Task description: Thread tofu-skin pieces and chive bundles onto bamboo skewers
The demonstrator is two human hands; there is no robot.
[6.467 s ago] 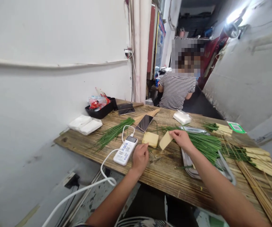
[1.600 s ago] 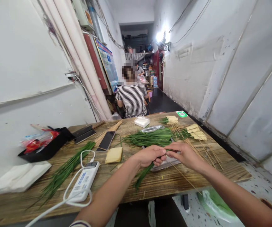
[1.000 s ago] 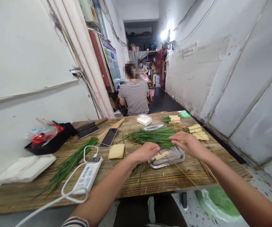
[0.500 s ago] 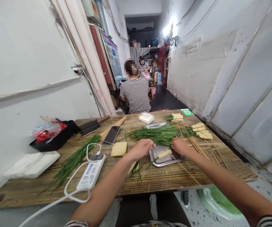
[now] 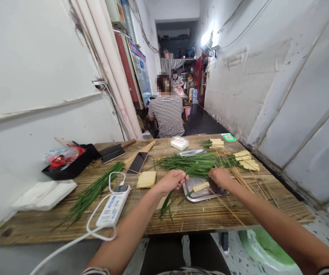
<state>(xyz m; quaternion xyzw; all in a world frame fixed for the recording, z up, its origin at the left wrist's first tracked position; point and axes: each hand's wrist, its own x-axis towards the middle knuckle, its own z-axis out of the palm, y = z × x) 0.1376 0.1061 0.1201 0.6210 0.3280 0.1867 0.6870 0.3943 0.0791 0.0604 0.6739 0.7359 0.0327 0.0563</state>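
Left hand (image 5: 174, 180) pinching green stalks (image 5: 192, 169), right hand (image 5: 221, 178), grip unclear, one skewered roll (image 5: 201, 186) on one tray (image 5: 207, 196)

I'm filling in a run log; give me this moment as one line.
left hand: closed on green stalks | right hand: at green pile's end, grip unclear | skewered yellow roll: on metal tray

Green stalks (image 5: 200, 163); pale yellow sheets (image 5: 146, 179); silver tray (image 5: 204, 196); brown streaked tabletop (image 5: 210, 219); black-and-white striped shirt (image 5: 169, 116)

I see one head-worn camera; it looks forward and down, quite near, over the wooden table (image 5: 210, 218).
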